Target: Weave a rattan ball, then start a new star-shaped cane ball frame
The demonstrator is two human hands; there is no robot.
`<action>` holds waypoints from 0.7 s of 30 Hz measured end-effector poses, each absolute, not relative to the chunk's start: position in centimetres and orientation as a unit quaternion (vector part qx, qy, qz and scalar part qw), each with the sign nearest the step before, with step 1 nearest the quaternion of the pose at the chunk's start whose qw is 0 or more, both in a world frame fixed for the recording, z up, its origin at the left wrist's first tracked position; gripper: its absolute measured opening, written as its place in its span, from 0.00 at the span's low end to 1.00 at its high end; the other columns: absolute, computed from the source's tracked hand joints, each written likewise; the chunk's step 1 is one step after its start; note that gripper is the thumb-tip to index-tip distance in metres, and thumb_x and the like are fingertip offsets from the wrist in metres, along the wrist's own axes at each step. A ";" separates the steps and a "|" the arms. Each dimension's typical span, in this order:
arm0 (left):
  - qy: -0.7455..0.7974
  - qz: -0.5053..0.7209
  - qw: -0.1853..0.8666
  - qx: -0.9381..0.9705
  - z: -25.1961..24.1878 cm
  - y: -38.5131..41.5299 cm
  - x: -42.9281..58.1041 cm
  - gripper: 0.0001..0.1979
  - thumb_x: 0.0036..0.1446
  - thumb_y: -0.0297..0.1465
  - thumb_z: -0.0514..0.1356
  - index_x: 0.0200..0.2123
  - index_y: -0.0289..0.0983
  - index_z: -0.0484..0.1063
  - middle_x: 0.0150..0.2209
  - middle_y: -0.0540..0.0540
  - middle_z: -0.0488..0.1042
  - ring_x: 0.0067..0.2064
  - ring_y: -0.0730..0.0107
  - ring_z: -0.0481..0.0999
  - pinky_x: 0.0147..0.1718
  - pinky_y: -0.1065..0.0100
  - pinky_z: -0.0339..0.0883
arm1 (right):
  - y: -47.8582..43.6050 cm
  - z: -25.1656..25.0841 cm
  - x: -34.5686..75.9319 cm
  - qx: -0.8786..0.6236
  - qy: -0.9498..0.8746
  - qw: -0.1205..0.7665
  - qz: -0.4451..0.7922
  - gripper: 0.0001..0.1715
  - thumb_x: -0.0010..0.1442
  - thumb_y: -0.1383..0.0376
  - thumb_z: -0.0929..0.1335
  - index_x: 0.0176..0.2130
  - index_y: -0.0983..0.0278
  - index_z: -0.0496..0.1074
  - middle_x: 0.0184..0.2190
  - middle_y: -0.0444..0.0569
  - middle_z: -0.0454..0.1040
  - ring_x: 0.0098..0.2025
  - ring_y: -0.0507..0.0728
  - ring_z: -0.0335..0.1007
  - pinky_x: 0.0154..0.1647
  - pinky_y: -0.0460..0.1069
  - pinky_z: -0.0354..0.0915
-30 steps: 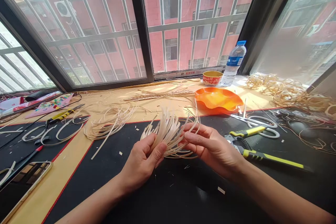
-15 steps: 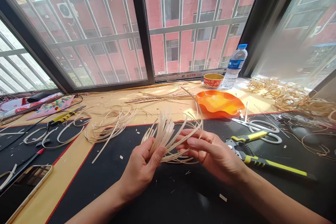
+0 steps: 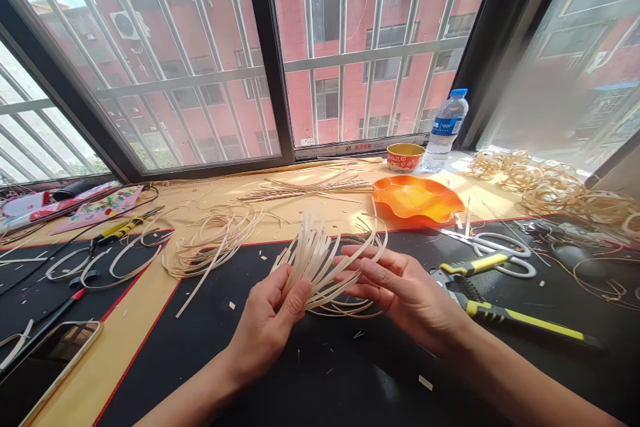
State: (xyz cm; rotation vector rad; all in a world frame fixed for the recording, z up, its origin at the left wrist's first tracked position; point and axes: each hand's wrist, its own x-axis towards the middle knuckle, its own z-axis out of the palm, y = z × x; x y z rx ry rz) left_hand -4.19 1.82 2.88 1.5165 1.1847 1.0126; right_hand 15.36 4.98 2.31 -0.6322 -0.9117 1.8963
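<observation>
Head view: the left hand [image 3: 267,327] is closed in a pinch on a fanned bundle of pale flat cane strips [image 3: 313,263], held just above a black work mat [image 3: 165,373]. The right hand [image 3: 407,293] is half open, its fingers stretched flatter than a moment ago and touching the strips without clear hold. Just right of it lie yellow-and-black handled cutters [image 3: 500,300] and white-handled scissors [image 3: 503,253]. Beyond the bundle sits a wavy orange plastic dish [image 3: 417,200]. Loose cane coils [image 3: 213,243] lie to its left.
</observation>
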 end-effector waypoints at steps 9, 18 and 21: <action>0.476 0.388 0.420 0.669 1.9 1.6 -4.5 0.19 0.61 0.46 0.52 0.27 0.37 0.59 0.23 0.55 0.54 0.24 0.77 0.52 0.21 0.74 0.49 | 5.0 2.1 15.2 -0.280 -0.352 0.463 0.764 0.10 0.49 0.62 0.76 0.32 0.64 0.77 0.30 0.46 0.78 0.33 0.50 0.74 0.36 0.44 0.70; 0.487 0.394 0.414 0.661 2.3 1.5 -4.6 0.20 0.60 0.47 0.52 0.26 0.38 0.56 0.22 0.55 0.52 0.23 0.77 0.50 0.20 0.73 0.46 | 5.0 2.4 15.3 -0.272 -0.341 0.463 0.772 0.15 0.50 0.60 0.75 0.38 0.66 0.77 0.33 0.49 0.78 0.34 0.51 0.75 0.37 0.44 0.71; 0.477 0.388 0.421 0.667 2.6 1.4 -4.5 0.20 0.59 0.46 0.53 0.25 0.38 0.55 0.22 0.56 0.51 0.23 0.78 0.49 0.20 0.73 0.44 | 5.0 2.2 15.2 -0.266 -0.333 0.455 0.782 0.17 0.48 0.58 0.75 0.36 0.66 0.76 0.30 0.48 0.77 0.31 0.50 0.74 0.34 0.44 0.70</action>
